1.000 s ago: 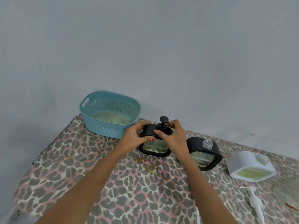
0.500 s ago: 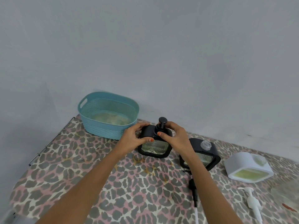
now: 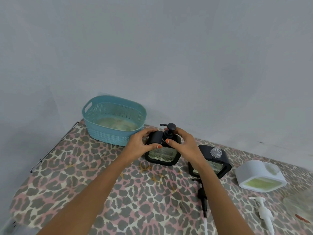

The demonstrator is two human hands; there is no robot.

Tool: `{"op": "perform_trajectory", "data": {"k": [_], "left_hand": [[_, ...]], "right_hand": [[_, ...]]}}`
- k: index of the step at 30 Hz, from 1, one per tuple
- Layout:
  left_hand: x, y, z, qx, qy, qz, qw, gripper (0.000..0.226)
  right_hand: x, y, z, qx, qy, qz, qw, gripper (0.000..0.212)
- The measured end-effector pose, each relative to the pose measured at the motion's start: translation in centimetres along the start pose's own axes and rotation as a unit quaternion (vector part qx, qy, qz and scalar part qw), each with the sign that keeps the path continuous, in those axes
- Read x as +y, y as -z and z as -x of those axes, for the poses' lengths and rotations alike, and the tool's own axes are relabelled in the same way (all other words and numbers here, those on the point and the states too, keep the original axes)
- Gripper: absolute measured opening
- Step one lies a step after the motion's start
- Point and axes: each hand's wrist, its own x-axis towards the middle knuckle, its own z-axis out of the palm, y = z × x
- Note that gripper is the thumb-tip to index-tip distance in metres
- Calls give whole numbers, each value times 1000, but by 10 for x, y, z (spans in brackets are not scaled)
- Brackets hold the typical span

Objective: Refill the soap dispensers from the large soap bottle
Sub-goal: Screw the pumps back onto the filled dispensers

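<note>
A black soap dispenser point(image 3: 161, 155) with a clear ribbed window stands on the leopard-print table point(image 3: 84, 180). My left hand point(image 3: 141, 144) grips its left shoulder. My right hand point(image 3: 182, 143) pinches the collar of its black pump head point(image 3: 169, 128), whose spout points left. A second black dispenser point(image 3: 218, 162) stands to the right with its clear threaded neck open. Further right sits a white dispenser point(image 3: 259, 178) holding yellow-green soap, also without a pump. A loose black pump point(image 3: 204, 199) and a loose white pump point(image 3: 264, 212) lie on the table.
A teal perforated basket point(image 3: 114, 119) with pale contents stands at the back left against the grey wall. A metal rail point(image 3: 54, 148) runs along the table's left edge. A blurred clear object point(image 3: 303, 206) shows at the right border.
The pump head has turned under my right hand; its spout now shows, pointing left. My left hand has kept its hold on the dispenser. The view has tilted slightly down.
</note>
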Motion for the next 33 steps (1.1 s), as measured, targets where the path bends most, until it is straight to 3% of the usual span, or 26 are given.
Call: {"op": "perform_trajectory", "data": {"k": [12, 15, 19, 33], "left_hand": [[1, 0, 0, 1, -2, -6, 1000, 54], [1, 0, 0, -1, -2, -6, 1000, 55], [1, 0, 0, 2, -2, -8, 1000, 55], [3, -3, 2, 19, -5, -20, 1000, 56]], "right_hand": [[9, -21, -10, 142, 8, 60, 988, 40], [7, -16, -8, 122, 6, 62, 991, 44], [8, -9, -9, 78, 13, 89, 993, 29], [9, -24, -13, 163, -14, 80, 983, 29]]}}
